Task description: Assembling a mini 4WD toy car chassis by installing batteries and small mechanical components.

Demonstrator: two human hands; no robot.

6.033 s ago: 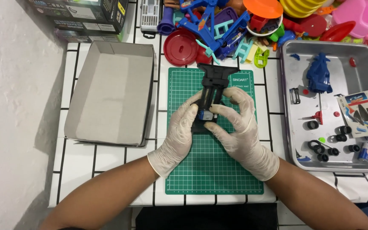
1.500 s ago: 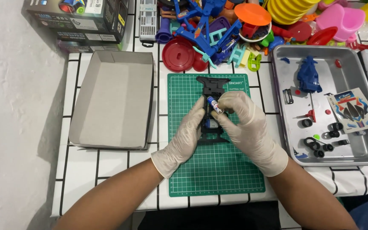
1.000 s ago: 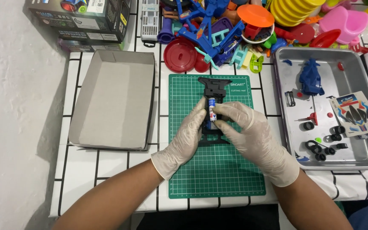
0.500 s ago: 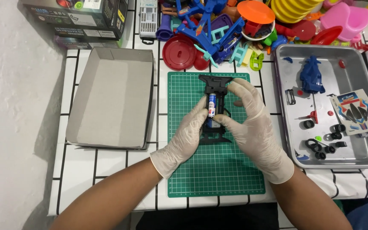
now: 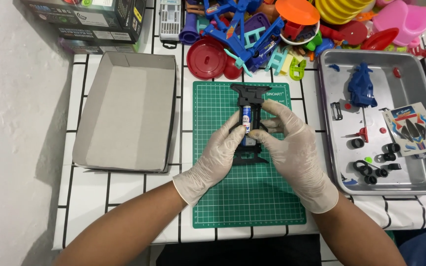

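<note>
Hands, two (image 5: 218,157) (image 5: 292,148), hold one black chassis (image 5: 249,96).

Blue battery (image 5: 246,118) now seated in chassis (image 5: 249,123)

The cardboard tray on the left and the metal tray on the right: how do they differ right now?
The cardboard tray is grey-brown board with low folded walls and shows nothing inside; the metal tray is shiny steel with a rolled rim and holds a blue car body, small black tyres and a sticker sheet. Both are shallow, rectangular and flank the green cutting mat.
</note>
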